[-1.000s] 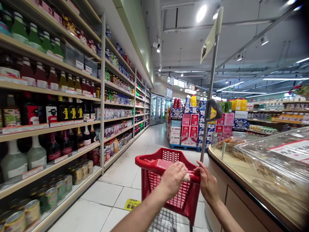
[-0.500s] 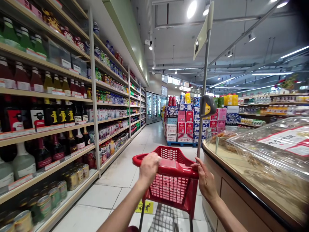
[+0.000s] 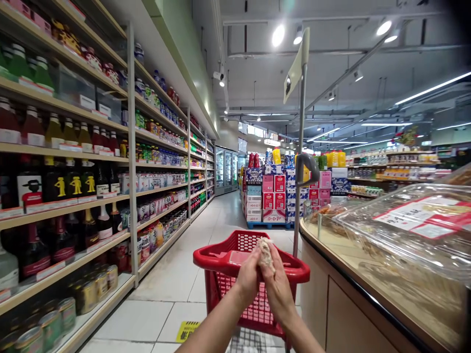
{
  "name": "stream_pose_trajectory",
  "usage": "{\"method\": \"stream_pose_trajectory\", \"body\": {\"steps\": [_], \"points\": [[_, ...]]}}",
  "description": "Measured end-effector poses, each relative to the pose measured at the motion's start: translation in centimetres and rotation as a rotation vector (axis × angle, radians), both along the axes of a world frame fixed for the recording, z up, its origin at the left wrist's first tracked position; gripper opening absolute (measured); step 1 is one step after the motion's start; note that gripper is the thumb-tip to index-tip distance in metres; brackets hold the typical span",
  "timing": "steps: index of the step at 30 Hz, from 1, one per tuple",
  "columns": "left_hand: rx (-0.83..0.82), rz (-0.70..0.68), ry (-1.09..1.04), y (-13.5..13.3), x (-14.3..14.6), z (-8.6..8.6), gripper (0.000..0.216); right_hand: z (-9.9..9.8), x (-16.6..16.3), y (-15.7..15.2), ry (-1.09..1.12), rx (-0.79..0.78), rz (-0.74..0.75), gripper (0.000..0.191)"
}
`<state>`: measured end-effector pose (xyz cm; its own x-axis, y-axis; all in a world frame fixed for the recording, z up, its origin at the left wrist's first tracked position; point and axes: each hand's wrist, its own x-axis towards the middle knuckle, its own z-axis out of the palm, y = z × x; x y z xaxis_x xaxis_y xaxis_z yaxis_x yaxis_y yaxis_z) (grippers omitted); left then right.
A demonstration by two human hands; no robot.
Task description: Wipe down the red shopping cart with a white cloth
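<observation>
Both my hands are together above the red cart handle (image 3: 209, 257). Between them is a crumpled off-white wad (image 3: 265, 254), which looks like tissue or cloth. My left hand (image 3: 250, 277) closes on the wad from the left, with its fingers partly hidden. From the other side, my right hand (image 3: 277, 284) presses its fingers against the wad. Below them the red shopping cart's basket (image 3: 221, 289) has mesh walls and a pink panel behind the handle. A metal pole (image 3: 300, 127) with a grey hook rises beyond the basket's right side.
Shelves (image 3: 66, 152) of bottles and cans line the left. On the right stands a curved counter (image 3: 324, 274) bearing clear plastic food packs (image 3: 397, 230). Stacked cartons (image 3: 268, 196) stand ahead, with glass-door fridges (image 3: 225, 169) farther back. A yellow floor sticker (image 3: 187, 332) lies lower left.
My left hand has moved right along the handle, and my right hand has come left from the handle's right end to meet it. The off-white wad now shows between them. The view has shifted slightly.
</observation>
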<state>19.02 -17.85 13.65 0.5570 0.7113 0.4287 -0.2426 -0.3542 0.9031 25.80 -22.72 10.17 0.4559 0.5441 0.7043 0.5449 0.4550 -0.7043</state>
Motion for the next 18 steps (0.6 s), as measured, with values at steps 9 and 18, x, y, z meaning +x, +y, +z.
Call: {"method": "stream_pose_trajectory", "body": {"steps": [9,18], "points": [[0.71,0.648,0.678,3.4,-6.1,-1.5,0.033,-0.1,3.5,0.5,-0.395,-0.039,-0.318,0.031],[0.835,0.671,0.693,4.8,-6.0,-2.7,0.032,-1.6,9.0,0.5,-0.603,-0.165,-0.431,0.03]]}}
